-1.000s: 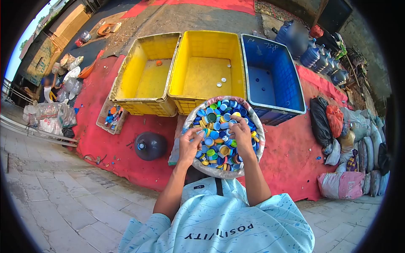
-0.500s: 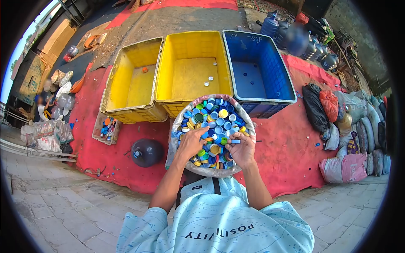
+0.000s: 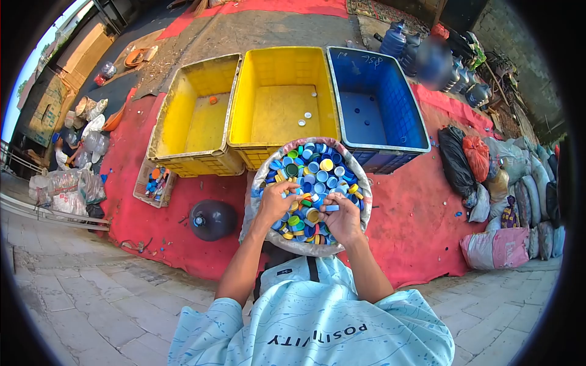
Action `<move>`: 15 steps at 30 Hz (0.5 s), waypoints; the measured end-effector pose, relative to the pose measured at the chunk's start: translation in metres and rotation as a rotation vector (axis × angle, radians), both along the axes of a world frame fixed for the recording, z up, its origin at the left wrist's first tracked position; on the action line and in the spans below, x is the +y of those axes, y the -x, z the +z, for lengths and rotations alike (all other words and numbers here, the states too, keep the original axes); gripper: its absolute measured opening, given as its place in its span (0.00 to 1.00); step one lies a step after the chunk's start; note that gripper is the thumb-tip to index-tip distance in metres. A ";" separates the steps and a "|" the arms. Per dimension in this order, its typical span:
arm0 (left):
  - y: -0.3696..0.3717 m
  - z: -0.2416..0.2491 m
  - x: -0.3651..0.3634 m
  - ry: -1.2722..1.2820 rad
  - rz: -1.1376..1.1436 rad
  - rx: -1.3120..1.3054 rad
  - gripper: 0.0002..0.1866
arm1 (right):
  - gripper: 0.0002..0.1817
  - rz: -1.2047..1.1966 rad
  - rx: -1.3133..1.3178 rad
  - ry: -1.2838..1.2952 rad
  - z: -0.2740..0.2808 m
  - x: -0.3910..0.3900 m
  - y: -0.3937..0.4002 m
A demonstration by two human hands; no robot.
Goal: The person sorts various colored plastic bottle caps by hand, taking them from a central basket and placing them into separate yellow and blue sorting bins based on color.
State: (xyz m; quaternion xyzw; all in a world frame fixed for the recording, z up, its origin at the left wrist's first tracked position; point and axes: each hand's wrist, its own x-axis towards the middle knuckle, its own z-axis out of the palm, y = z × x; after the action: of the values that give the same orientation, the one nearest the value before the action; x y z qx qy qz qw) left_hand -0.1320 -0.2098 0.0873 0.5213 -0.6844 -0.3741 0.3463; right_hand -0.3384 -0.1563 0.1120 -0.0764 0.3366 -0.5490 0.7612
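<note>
A round sack-lined tub [image 3: 359, 169] full of bottle caps [image 3: 321, 176] in blue, white, green and yellow sits right in front of me. My left hand [image 3: 276, 205] is over its left half, fingers closed and bent inward; whatever they pinch among the caps is hidden. On the right side of the heap, my right hand [image 3: 342, 218] holds a light blue bottle cap [image 3: 331, 208] between thumb and fingers. Both hands are close together above the caps.
Beyond the tub stand two yellow crates [image 3: 201, 122] and a blue crate [image 3: 372, 116], each with a few caps inside. To the left are a small basket [image 3: 154, 183] and a dark water jug [image 3: 213, 221]. Filled sacks [image 3: 495, 245] line the right. A person [image 3: 63, 152] is far left.
My left hand has drawn its pointing finger in and closed over the caps. My right hand has shifted slightly left, still with the light blue cap.
</note>
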 end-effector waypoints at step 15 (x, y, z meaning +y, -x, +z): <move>-0.052 -0.008 0.042 -0.646 0.138 1.929 0.07 | 0.13 0.334 1.596 0.490 -0.001 -0.081 -0.051</move>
State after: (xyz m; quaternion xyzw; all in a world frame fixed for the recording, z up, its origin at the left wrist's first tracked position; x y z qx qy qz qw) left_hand -0.0800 -0.1681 0.0793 0.1043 0.0515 -0.7808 0.6138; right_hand -0.2876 -0.2375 0.1109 -0.6518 0.6285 -0.2685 0.3286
